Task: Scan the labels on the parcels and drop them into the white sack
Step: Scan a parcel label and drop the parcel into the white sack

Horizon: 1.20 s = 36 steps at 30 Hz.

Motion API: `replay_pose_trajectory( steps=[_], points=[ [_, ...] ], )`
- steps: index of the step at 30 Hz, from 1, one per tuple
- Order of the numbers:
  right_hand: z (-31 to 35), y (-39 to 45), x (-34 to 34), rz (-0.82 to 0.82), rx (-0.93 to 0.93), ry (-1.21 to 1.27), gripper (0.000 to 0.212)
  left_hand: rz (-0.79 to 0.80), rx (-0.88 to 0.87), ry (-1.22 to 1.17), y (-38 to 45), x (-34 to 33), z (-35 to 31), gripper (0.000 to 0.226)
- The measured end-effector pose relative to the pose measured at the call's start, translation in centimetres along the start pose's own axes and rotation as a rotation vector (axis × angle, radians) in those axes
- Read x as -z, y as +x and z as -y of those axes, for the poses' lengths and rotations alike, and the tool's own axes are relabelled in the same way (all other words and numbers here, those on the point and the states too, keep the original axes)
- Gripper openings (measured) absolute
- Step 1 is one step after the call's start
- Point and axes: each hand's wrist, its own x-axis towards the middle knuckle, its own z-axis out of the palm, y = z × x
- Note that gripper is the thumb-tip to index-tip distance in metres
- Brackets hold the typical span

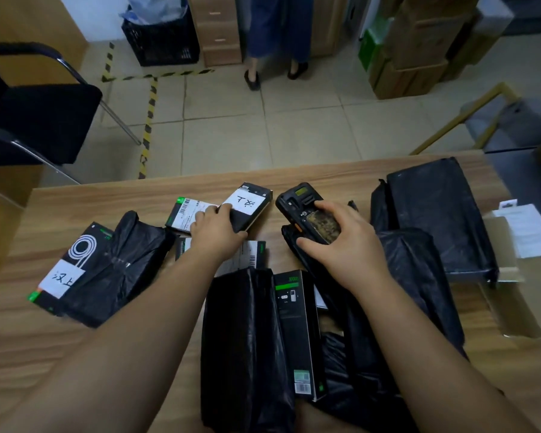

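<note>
Step in hand: the boxed parcel [250, 205] was being taken up for scanning; by my judgement, no scan had begun.
Left hand [214, 228]: reached forward across the wooden table [75, 332], palm down, fingers curled over the near end of the boxed parcel, gripping it.
Right hand [341, 242]: wrapped round the handheld scanner [306, 210], thumb on its near side, fingers over the far side; the device lay low over the table, head pointing away.
Task items: the boxed parcel sat at the table's far middle, handwritten white label up, touching a second parcel [185, 215] with a printed barcode label. A black box with a white spiral mark [72, 264] lay at the left. Black bagged parcels [247, 339] lay near the wearer and to the right.
White sack: not in view.
Advice: turn the barcode face toward the scanner window, hold both steady, and confirm the read before release.
</note>
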Motion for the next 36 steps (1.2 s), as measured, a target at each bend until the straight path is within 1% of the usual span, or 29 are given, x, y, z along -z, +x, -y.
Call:
replay_pose_trajectory(
  steps=[3,6,8,10,11,12,14,17,21,24,27,30,36],
  points=[
    [0.8,-0.2,0.2,0.002,-0.005,-0.010,0.064,-0.016,0.018,-0.206,-0.5,1.2,1.0,0.058],
    [1.8,-0.5,0.6,-0.001,0.012,0.003,0.064,-0.044,0.021,-0.557,-1.8,3.1,1.7,0.051],
    [2.5,-0.7,1.0,-0.008,0.039,0.014,0.064,-0.027,0.010,-0.736,-3.4,4.8,1.7,0.059],
    [3.1,-0.9,1.5,-0.020,0.078,0.030,0.065,-0.006,-0.009,-0.807,-4.5,6.3,1.8,0.068],
    [3.4,-1.0,1.7,-0.019,0.097,0.038,0.065,-0.005,-0.017,-0.824,-5.0,6.9,1.8,0.066],
    [3.8,-1.2,2.0,-0.013,0.113,0.045,0.065,-0.018,-0.022,-0.838,-5.5,7.5,1.9,0.058],
    [4.5,-1.5,2.6,-0.005,0.143,0.064,0.064,-0.084,-0.025,-0.879,-6.6,8.7,2.0,0.033],
    [6.0,-2.1,3.8,-0.020,0.206,0.089,0.064,-0.188,-0.040,-0.959,-8.8,10.5,2.1,0.019],
    [8.5,-2.6,5.7,0.002,0.259,0.086,0.065,-0.235,-0.007,-1.203,-10.6,12.5,2.7,0.018],
    [10.7,-3.3,7.1,0.041,0.300,0.073,0.067,-0.256,0.023,-1.323,-11.9,14.0,3.5,0.023],
    [12.7,-4.3,7.8,0.108,0.314,0.052,0.067,-0.291,0.052,-1.350,-13.3,15.1,4.0,0.028],
    [14.3,-5.4,7.5,0.188,0.291,0.014,0.064,-0.335,0.069,-1.271,-14.3,15.3,4.9,0.028],
    [16.1,-7.6,6.5,0.228,0.266,-0.011,0.064,-0.375,0.053,-1.180,-15.6,14.9,7.1,0.026]
  ],
)
